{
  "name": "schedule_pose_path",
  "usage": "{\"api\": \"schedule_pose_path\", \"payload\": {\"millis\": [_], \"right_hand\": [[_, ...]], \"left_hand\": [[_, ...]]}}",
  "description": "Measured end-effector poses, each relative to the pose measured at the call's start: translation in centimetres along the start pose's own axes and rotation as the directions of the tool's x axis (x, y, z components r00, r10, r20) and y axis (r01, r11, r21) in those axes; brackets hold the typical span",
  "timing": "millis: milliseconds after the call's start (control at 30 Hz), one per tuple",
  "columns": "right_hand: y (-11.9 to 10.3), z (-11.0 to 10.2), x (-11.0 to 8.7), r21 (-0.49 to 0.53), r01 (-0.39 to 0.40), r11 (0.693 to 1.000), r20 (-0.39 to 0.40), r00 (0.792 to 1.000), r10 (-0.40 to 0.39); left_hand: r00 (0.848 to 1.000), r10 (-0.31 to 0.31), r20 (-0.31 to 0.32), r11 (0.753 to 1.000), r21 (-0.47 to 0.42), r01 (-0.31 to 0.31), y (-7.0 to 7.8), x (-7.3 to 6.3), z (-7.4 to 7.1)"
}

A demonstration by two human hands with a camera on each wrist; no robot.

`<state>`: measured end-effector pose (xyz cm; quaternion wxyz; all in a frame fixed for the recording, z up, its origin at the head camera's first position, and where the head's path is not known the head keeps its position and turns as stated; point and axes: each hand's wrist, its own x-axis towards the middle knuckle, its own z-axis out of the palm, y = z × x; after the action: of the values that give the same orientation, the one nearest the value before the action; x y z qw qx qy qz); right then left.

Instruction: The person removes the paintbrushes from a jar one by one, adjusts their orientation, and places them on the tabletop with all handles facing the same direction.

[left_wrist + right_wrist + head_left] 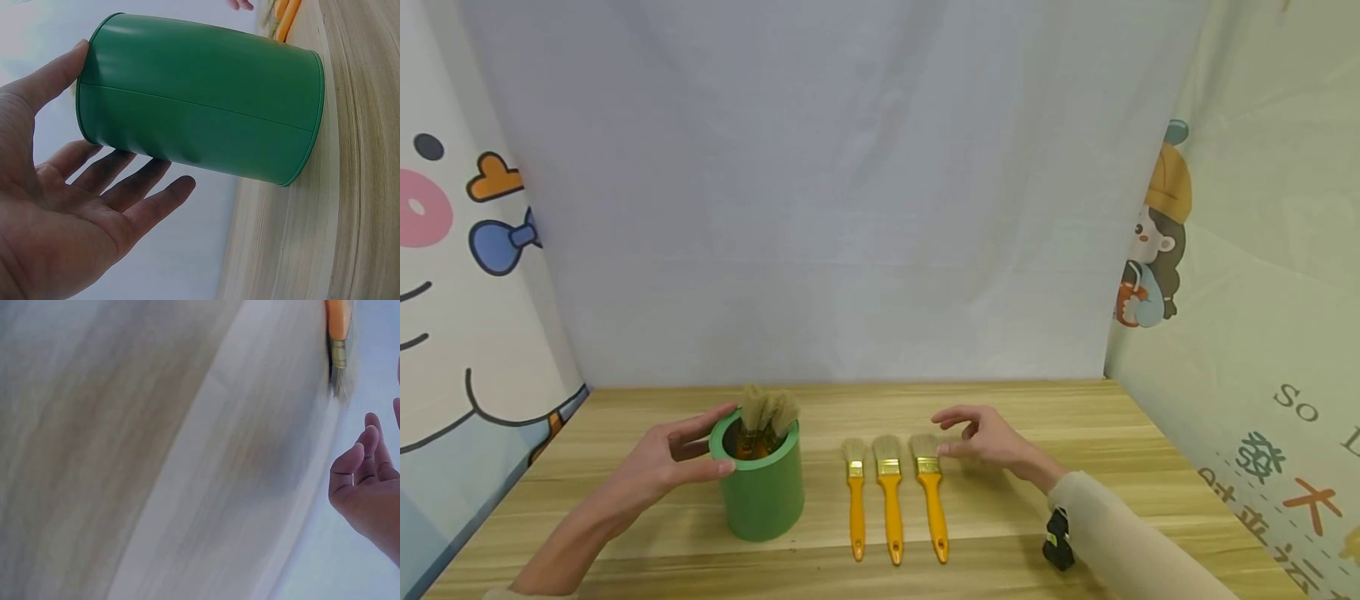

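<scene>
A green round container (764, 496) stands upright on the table with several paintbrushes (767, 414) in it, bristles up. My left hand (651, 467) holds it near the top, thumb at the near rim and fingers on the far side. The left wrist view shows the container's green wall (200, 94) between thumb and fingers. Three yellow-handled paintbrushes lie side by side: a narrow one (856, 500), a middle one (891, 500) and a right one (933, 496). Beside the right brush's bristles is my right hand (988, 437), fingers loosely bent, with nothing in it.
The wood-grain table (1015, 533) ends at a pale grey cloth (850, 250) behind. Printed cloths hang at the left (482, 333) and right (1247, 317). A black strap (1057, 540) is at the right sleeve.
</scene>
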<state>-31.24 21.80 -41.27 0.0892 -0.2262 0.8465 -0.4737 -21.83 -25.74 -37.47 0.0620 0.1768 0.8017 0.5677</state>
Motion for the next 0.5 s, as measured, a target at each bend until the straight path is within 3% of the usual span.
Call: {"api": "schedule_pose_path", "payload": {"millis": [500], "right_hand": [[-2.9, 0.5, -0.5, 0.026, 0.102, 0.994, -0.021, 0.995, -0.102]], "left_hand": [[1.000, 0.019, 0.008, 1.000, -0.008, -0.019, 0.1, -0.1, 0.0]]}}
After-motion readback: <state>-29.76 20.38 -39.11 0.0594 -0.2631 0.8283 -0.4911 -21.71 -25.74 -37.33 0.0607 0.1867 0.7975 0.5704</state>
